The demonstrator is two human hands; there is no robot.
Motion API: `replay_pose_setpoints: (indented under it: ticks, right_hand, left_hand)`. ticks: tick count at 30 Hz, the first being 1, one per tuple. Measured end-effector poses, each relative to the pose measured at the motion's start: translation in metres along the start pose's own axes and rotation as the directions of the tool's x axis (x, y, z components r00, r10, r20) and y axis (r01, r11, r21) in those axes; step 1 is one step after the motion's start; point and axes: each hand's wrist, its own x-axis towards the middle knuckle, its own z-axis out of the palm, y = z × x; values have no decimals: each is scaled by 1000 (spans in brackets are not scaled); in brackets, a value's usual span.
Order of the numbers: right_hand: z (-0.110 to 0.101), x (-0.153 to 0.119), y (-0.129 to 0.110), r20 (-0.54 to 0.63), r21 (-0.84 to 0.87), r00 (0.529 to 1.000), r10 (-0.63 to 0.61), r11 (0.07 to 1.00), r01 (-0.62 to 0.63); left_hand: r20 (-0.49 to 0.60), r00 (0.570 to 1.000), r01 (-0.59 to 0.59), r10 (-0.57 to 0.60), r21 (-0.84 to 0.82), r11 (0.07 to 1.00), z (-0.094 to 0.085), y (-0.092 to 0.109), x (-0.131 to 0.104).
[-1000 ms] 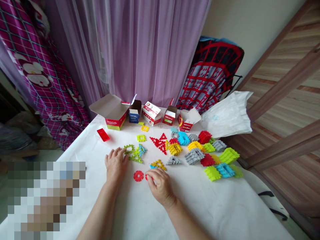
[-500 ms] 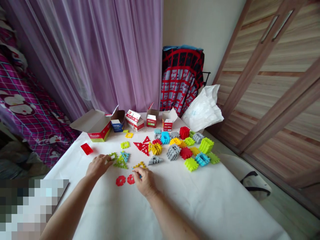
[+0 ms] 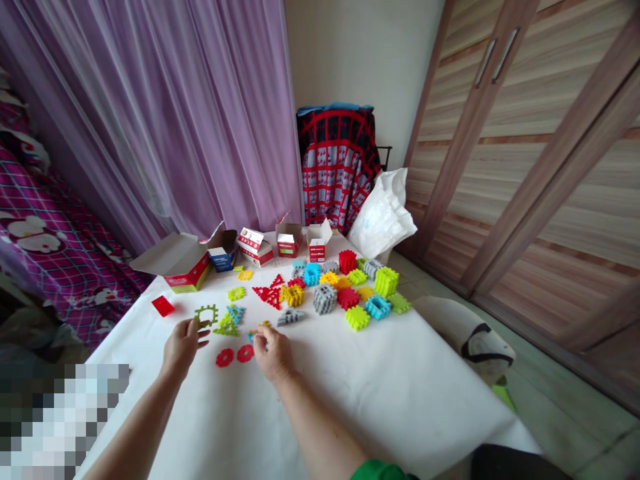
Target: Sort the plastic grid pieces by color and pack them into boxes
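Left hand, 1: we see the left hand (image 3: 183,343) with thumb and index finger pinching the edge of one light-green square plastic frame with toothed edges (image 3: 206,316), the remaining fingers spread.
Right hand, 1: we see the right hand (image 3: 273,351) with its fingers drawn close together by one yellow plastic piece (image 3: 265,323) and one blue plastic piece (image 3: 251,338), both partly hidden; whether it grips either, we cannot tell.
Red flat plastic discs, 2: we note a left disc (image 3: 225,358) and a right disc (image 3: 245,353), side by side on the white-covered counter (image 3: 400,380), between the hands.
Triangles near the frame, 2: one light-green plastic triangle (image 3: 227,326), one blue plastic triangle (image 3: 236,312) behind it.
Red rectangular piece, 1: we find the red plastic rectangle (image 3: 163,306) beyond the left hand.
Cardboard boxes, 5: we count a row along the far edge, the one blue box (image 3: 221,259) second from left.
Bag, 1: white crumpled bag (image 3: 383,217), right of the boxes.
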Motion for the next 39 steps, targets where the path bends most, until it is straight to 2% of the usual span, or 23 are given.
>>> replay_pose_setpoints:
  ticks: [4,6,10,14,19,24,31,35,39]
  right_hand:
    - [-7,-3,9,-218,68,976,-21,997,37]
    - [-14,-5,12,-286,117,958,-16,992,52]
    - [-28,-7,15,-299,256,951,80,967,-1]
    - [-34,-6,18,-225,368,960,167,927,-75]
    - [-40,-4,16,-202,339,959,200,933,-123]
    - [-52,-2,13,-221,222,964,147,970,-97]
    - [-59,0,10,-239,154,965,110,985,-74]
    - [-63,0,7,-192,145,975,114,986,-86]
    - [-63,-3,4,-113,228,988,109,970,-81]
  left_hand:
    - [93,993,81,-69,-138,987,28,13,-36]
    - [137,986,121,-98,-169,978,39,17,-55]
    - [246,962,172,-121,-199,965,55,22,-86]
    - [322,940,185,-113,-203,962,62,25,-100]
    - [397,912,196,-99,-210,958,66,22,-102]
    - [450,889,199,-84,-216,956,66,23,-97]
    - [499,864,204,-62,-233,951,69,30,-86]
    - [502,862,232,-76,-257,938,72,27,-82]
    - [478,875,244,-81,-288,926,76,24,-76]
